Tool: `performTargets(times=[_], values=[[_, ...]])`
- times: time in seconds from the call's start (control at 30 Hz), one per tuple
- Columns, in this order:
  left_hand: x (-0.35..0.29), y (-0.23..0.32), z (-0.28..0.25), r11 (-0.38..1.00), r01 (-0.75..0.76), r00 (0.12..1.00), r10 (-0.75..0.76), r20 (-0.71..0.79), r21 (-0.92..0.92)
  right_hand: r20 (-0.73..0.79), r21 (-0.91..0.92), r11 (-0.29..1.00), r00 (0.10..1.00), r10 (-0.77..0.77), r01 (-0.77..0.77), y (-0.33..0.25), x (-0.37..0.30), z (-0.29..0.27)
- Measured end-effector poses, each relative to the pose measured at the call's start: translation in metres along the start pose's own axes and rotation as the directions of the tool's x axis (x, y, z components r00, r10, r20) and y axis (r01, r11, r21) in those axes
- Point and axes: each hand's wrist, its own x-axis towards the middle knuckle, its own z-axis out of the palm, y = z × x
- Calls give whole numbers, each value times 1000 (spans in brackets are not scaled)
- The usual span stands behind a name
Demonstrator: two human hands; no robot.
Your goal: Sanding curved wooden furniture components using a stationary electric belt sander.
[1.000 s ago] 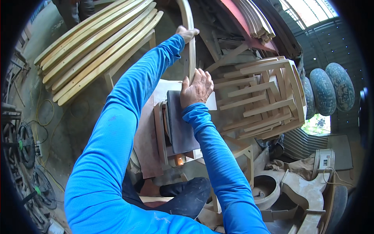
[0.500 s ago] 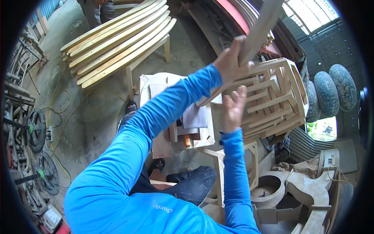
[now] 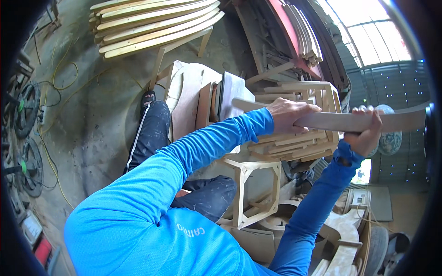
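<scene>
A long, slightly curved wooden slat (image 3: 332,121) stretches sideways in front of me, running off toward the right rim. My left hand (image 3: 291,114) is closed around it left of its middle. Farther right, my right hand (image 3: 367,133) grips the same slat, its fingers curled over the upper edge. The slat's left end passes beyond my left wrist, close to a grey flat-faced block (image 3: 234,92). That block stands on a low wooden work stand (image 3: 184,99) beside upright brown boards (image 3: 203,106).
Curved pale slats (image 3: 161,25) are stacked on a trestle at the far left. Wooden frames (image 3: 317,99) are piled behind my hands, and one open frame (image 3: 239,198) stands near my knee. A yellow cord (image 3: 54,161) lies across the floor on the left.
The slat has swung from steeply raised to nearly level, out to the right. My right hand, open before, now grips it. My left hand keeps hold, and the view has turned rightward.
</scene>
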Motion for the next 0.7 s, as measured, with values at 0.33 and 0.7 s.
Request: performTargets(times=[0.33,0.7], values=[[-60,-107,-7,949,267,960,-246,-135,167,-12,-149,988,999,-50,48,30,15,8],[-47,-72,-18,768,637,755,-604,-255,67,61,-553,829,987,147,-89,81,185,78]])
